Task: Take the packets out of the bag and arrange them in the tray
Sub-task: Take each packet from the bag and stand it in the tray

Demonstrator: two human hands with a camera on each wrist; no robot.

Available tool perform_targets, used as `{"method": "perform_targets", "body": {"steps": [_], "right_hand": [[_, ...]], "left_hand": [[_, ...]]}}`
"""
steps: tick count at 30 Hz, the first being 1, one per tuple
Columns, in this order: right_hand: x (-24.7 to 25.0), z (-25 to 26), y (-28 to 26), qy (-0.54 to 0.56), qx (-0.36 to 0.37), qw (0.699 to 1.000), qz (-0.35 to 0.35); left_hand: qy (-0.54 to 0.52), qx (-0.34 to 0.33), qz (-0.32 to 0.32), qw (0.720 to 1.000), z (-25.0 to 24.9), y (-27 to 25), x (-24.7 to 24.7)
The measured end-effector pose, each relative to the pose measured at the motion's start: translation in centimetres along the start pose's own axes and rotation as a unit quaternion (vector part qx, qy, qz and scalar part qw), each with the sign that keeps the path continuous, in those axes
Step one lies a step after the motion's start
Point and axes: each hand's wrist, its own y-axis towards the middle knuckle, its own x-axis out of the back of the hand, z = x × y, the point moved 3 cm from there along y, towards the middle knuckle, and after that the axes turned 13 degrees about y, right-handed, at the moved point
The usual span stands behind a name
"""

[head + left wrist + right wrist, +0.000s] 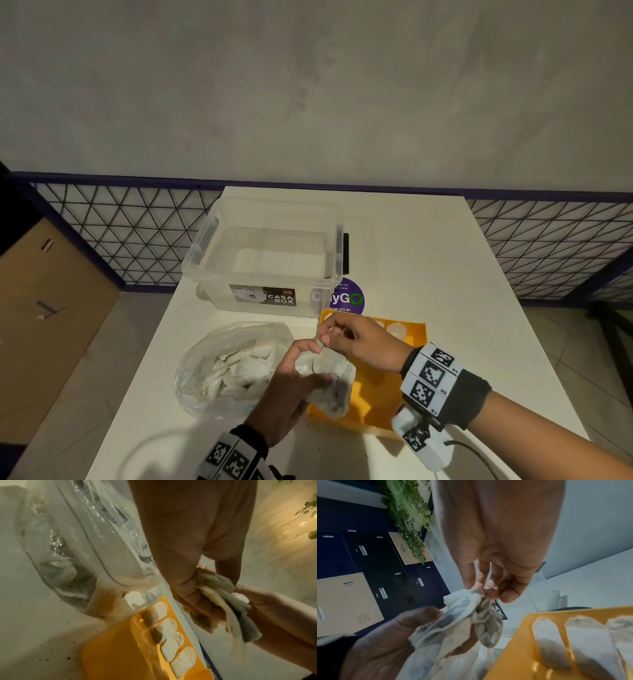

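Observation:
My left hand [294, 377] grips a bunch of white tea-bag packets [330, 380] above the near left edge of the yellow tray [380, 394]. My right hand [342, 337] pinches the top of one packet in that bunch [471, 595] with thumb and fingertips. Several packets [171, 632] lie in a row along the tray's far side [120, 649]. The clear plastic bag [222, 370] lies left of the tray with several more packets inside.
A clear lidless storage box [267, 253] with a black label stands behind the bag and tray. A purple round sticker [347, 298] lies beside it. The white table [445, 274] ends at a mesh railing behind. Dark crumbs [51, 655] dot the table.

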Motion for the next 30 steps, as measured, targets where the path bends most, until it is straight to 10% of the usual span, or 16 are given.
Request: {"method": "perform_targets", "body": {"steps": [30], "right_hand": [[-2.3, 1.3, 2.3, 0.127, -0.004, 0.988, -0.081]], "left_hand": [[-0.024, 0.014, -0.073, 0.997, 0.0, -0.5, 2.3]]}}
